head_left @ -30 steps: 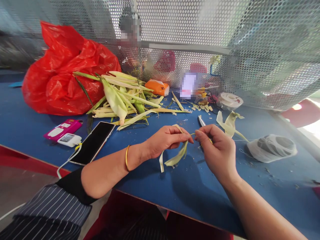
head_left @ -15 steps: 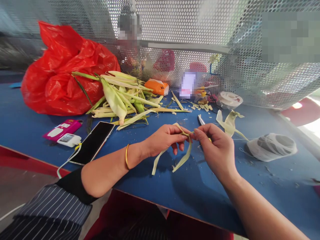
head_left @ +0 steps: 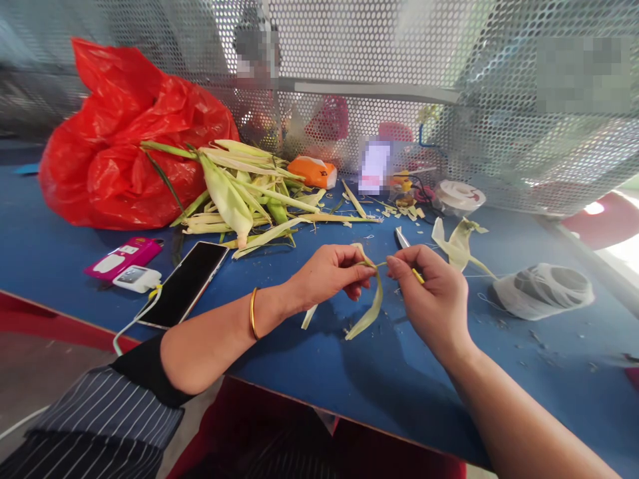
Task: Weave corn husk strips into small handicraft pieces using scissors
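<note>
My left hand (head_left: pixel 344 271) pinches a pale green corn husk strip (head_left: pixel 370 313) between thumb and fingers. One end of the husk hangs below the fingers and another shows under the wrist. My right hand (head_left: pixel 429 286), closed, pinches a thin end that runs across the short gap from the left hand. Just behind the right fingers lies a pair of scissors or a knife with a silver tip (head_left: pixel 401 238); a yellow part (head_left: pixel 418 276) shows beside the hand, and most of the tool is hidden.
A pile of corn husks (head_left: pixel 229 199) leans against a red plastic bag (head_left: pixel 134 140). A black phone (head_left: pixel 184 286) lies at left. A spool of white thread (head_left: pixel 543 291) and a loose husk piece (head_left: pixel 456 243) lie at right. An orange tissue pack (head_left: pixel 312 173) stands before the perforated screen (head_left: pixel 369 53).
The left fingers have curled in more around the husk. A slightly wider gap shows between the two hands, and more of the yellow part is visible by the right hand.
</note>
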`<state>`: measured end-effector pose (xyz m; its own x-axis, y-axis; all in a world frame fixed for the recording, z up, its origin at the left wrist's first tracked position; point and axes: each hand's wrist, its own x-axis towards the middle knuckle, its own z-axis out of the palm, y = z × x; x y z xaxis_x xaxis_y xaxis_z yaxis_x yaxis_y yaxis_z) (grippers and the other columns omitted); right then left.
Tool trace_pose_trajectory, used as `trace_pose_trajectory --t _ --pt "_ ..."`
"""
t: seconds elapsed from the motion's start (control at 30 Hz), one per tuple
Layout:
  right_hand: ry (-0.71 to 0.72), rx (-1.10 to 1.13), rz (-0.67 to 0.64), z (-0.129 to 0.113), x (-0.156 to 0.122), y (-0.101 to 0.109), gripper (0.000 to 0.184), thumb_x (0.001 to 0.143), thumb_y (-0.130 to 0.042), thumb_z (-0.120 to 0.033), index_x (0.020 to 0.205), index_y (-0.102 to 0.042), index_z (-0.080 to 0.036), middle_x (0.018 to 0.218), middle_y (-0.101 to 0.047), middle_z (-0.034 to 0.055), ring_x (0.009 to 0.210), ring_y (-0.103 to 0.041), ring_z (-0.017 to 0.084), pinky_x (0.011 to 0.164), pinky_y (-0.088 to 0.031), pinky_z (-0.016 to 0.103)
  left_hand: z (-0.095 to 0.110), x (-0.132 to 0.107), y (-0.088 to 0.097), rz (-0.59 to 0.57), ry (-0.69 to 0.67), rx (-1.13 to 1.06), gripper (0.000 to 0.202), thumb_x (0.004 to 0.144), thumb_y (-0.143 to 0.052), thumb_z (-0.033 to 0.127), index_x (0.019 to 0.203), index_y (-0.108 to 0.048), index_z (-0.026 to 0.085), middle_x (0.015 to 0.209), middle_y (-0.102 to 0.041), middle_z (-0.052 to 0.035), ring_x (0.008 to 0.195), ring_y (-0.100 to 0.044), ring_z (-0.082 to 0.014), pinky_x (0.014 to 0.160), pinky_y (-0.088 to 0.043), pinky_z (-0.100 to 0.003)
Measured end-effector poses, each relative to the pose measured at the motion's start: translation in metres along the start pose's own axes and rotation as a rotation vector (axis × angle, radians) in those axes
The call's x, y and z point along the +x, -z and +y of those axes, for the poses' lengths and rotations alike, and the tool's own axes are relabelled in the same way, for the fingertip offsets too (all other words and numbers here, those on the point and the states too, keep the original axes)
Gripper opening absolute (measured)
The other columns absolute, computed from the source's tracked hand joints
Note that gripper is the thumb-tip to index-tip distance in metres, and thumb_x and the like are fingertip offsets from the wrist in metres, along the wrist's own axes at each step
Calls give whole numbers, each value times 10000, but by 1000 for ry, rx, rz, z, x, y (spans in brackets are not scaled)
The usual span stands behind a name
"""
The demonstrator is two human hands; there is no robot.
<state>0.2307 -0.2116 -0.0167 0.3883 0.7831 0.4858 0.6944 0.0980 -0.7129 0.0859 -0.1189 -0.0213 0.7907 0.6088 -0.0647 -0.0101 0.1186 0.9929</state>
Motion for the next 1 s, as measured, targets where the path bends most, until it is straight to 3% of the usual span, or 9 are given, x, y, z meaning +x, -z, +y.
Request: trace_pose_trajectory --t 0.27,0.37,0.43,0.5,0.57,0.7,1.0 --pt "-27 -35 -17 6 1 -3 203 870 -566 -290 688 -576 -202 602 -587 -26 548 -479 124 538 -357 253 -1 0 4 -125 31 8 239 776 -727 342 760 -619 129 648 -606 24 512 -557 -64 527 -482 -214" --pt "56 -45 -19 8 4 -1 131 881 -569 -281 792 -633 -210 786 -665 16 720 -583 168 656 -427 290 -2 1 4 -48 23 -6 205 786 -709 306 741 -623 125 641 -614 17 488 -556 -62 513 -474 -210" --pt "150 -64 55 7 5 2 100 886 -583 -289 870 -654 -220 906 -673 44 855 -605 199 755 -443 329 -1 1 3 16 30 -20 193 785 -701 287 722 -622 123 622 -614 16 463 -550 -63 495 -464 -208" --pt "208 -98 91 6 4 4 113 882 -611 -324 857 -659 -226 897 -668 49 875 -602 212 788 -435 352 1 1 3 58 41 -32 189 782 -698 274 705 -617 123 618 -617 14 452 -546 -62 488 -461 -208" --pt "216 -130 25 4 3 5 160 866 -641 -367 788 -655 -228 822 -669 35 814 -604 208 772 -425 353 2 1 3 81 44 -34 194 784 -696 274 696 -613 123 619 -615 15 453 -544 -58 493 -463 -205" --pt "147 -62 -170 4 2 2 232 867 -629 -360 682 -621 -219 692 -656 -3 646 -579 162 661 -414 308 1 1 3 79 26 -48 207 776 -709 303 721 -622 123 632 -612 15 485 -548 -60 510 -478 -206" --pt "-134 157 -160 8 5 5 239 833 -619 -350 648 -616 -200 593 -556 -26 558 -470 127 533 -340 270 1 2 3 15 43 -113 215 727 -737 310 723 -632 123 577 -548 34 485 -508 -69 496 -487 -222"
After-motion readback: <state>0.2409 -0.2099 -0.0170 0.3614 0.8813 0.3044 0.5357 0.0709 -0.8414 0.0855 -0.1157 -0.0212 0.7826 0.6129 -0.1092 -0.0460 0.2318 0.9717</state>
